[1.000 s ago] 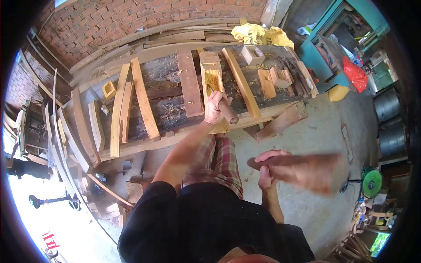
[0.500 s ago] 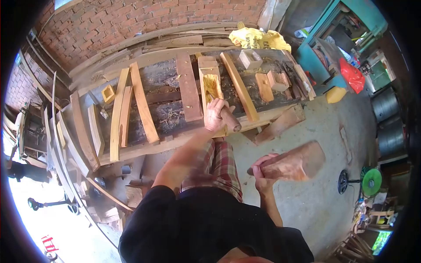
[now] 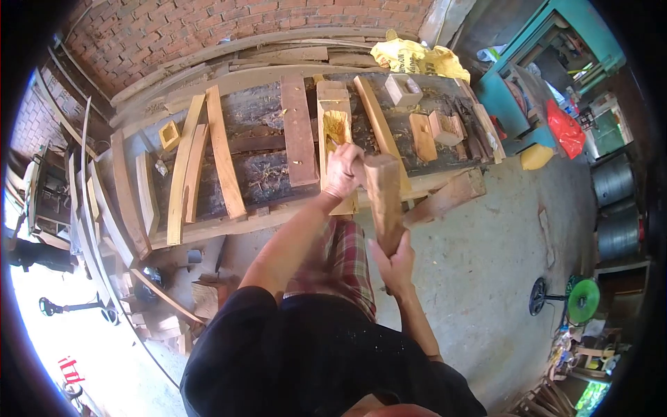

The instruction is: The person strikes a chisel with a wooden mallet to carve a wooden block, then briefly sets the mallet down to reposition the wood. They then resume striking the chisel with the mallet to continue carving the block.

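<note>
Brick wall (image 3: 243,31) beyond chip-strewn bench (image 3: 264,177); wooden mallet (image 3: 384,198), out over floor (image 3: 465,278) before, now up by my left hand (image 3: 344,171), clenched round chisel (image 3: 335,142) at hollowed block (image 3: 338,124). Right hand (image 3: 394,264) grips mallet.

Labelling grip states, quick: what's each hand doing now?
Left hand: closed around a chisel, mostly hidden.
Right hand: closed, holding a wooden mallet.

Left hand (image 3: 345,169) on chisel — right hand (image 3: 394,264) gripping wooden mallet (image 3: 385,201), hollowed block (image 3: 336,128)
</note>
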Demonstrator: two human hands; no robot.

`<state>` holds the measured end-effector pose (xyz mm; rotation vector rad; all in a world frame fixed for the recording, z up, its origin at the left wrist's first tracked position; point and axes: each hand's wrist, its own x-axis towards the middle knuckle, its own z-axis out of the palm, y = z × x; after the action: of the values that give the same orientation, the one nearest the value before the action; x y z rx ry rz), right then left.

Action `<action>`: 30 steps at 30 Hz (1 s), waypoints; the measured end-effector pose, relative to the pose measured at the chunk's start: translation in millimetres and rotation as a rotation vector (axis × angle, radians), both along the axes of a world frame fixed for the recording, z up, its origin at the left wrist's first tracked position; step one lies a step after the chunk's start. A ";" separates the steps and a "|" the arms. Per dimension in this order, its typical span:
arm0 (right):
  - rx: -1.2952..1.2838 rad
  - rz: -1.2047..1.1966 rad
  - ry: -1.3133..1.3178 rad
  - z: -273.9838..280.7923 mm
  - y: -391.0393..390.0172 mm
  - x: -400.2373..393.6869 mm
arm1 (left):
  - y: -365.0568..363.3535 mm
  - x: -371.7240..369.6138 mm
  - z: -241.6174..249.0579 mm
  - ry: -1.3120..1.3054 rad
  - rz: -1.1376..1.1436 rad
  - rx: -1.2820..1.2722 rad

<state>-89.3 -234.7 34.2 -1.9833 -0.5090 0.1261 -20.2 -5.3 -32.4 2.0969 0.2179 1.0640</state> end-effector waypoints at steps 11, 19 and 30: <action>0.008 0.112 0.064 -13.8 -8.1 13.1 | -3.7 1.4 0.9 -0.034 0.008 -0.061; 0.486 0.114 -0.117 -1.7 -45.9 4.8 | -6.0 4.6 4.4 -0.035 0.020 -0.096; 0.631 -0.063 -0.063 -5.5 -18.3 2.6 | -7.1 -1.5 10.0 -0.041 0.000 -0.126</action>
<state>-86.6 -253.0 28.7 -1.3855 -0.4564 -0.1258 -21.8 -12.5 -22.4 1.9608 0.2586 1.0650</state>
